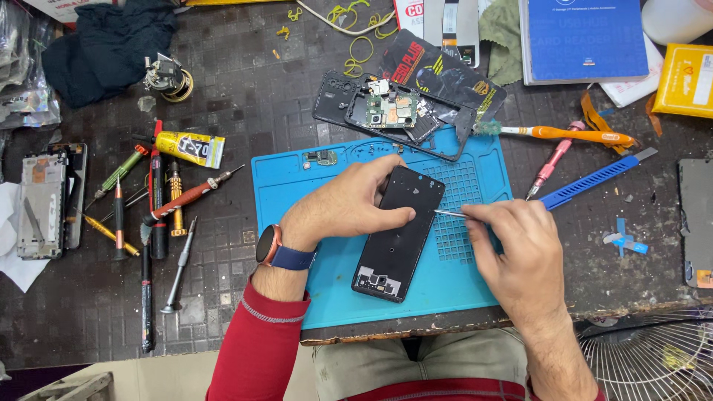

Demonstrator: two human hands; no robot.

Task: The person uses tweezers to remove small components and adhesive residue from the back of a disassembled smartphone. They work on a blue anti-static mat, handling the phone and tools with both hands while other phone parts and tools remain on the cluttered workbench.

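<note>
I count one black phone (397,232) lying slanted on the blue mat (334,297), its lower end near the mat's front edge. My left hand (349,204) grips the phone at its upper left side, fingers curled over the edge. My right hand (512,249) is closed on one thin metal tool (448,213), whose tip touches the phone's right edge.

At the mat's back edge lie two opened phone frames (394,111), overlapping, with a circuit board showing in one. One small loose board (321,157) sits on the mat's upper left corner.

Left of the mat I count about eight screwdrivers (160,200) spread close together, plus one yellow glue tube (194,148). One more stripped phone (48,200) lies at the far left edge of the bench.

Right of the mat: one blue pry tool (594,180), one pink pen-shaped tool (551,160), one orange brush (564,134).

Open room: the mat's lower left quarter, and bare bench between the mat and the screwdrivers.
</note>
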